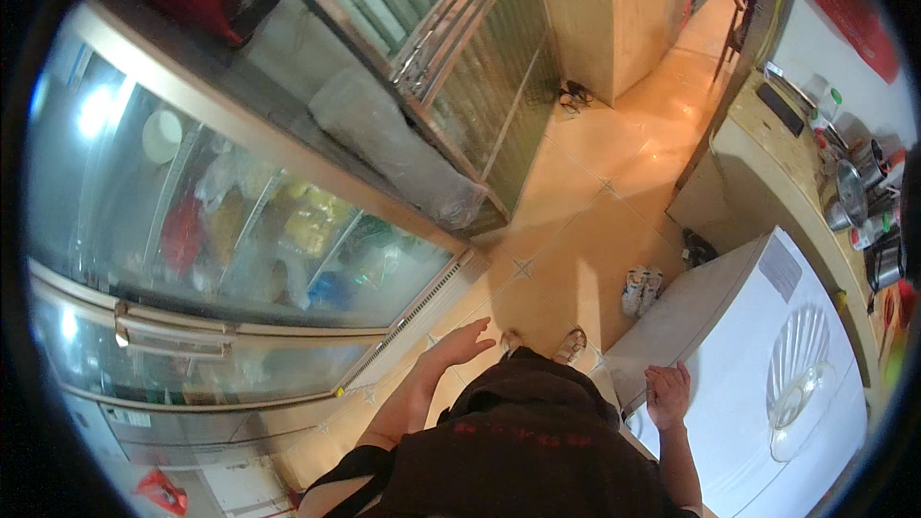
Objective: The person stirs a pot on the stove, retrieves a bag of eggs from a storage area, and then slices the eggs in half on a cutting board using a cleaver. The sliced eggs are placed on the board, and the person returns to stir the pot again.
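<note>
My left hand (460,342) is held out over the tiled floor with its fingers apart and nothing in them. It is nearest to the base of a glass-door display refrigerator (410,334). My right hand (668,394), fingers loosely bent and holding nothing, hovers by the near edge of a white box-like cabinet or appliance (727,388); whether it touches is unclear. On that white top lies a clear fluted dish (795,403), beside a ribbed oval shape (800,338) that may be its shadow. A grey label (781,272) is on the same surface.
White shoes (640,291) stand on the floor beside the white cabinet. A counter (748,129) at right bears a dark phone-like slab (780,108) and metal pots (849,191). A plastic-wrapped roll (403,151) leans by a ribbed glass door (496,86). Dark footwear (574,95) lies farther off.
</note>
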Motion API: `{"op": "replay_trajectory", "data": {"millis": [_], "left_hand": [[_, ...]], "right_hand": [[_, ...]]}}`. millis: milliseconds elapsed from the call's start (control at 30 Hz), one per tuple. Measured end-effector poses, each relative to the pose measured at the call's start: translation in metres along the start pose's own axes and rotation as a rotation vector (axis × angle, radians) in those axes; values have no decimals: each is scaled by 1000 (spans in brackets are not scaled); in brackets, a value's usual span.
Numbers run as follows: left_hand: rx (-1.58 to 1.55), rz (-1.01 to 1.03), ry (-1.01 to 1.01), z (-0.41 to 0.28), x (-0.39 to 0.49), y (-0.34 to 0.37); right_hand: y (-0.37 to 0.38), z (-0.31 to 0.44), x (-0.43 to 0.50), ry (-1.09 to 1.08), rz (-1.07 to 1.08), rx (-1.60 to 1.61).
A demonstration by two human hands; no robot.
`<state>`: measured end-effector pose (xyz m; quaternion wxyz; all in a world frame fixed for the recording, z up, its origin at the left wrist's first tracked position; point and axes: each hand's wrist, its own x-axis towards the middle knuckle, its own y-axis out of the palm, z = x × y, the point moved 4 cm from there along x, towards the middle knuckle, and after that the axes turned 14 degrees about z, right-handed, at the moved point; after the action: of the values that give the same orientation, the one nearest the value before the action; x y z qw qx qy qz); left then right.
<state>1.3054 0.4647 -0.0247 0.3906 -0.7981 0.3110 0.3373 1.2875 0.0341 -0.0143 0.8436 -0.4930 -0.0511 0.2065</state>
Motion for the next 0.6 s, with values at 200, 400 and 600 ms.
{"op": "replay_trajectory", "data": {"millis": [200,400,600], "left_hand": [[229,206,34,-18,38,-28],[-112,-85,117,5,97,-80],[-1099,-850,431,55,121,-195]], "right_hand": [[6,2,-2,52,-67,-29],[9,-1,2,152,27,5],[19,-16,0,242,-128,-112]]}}
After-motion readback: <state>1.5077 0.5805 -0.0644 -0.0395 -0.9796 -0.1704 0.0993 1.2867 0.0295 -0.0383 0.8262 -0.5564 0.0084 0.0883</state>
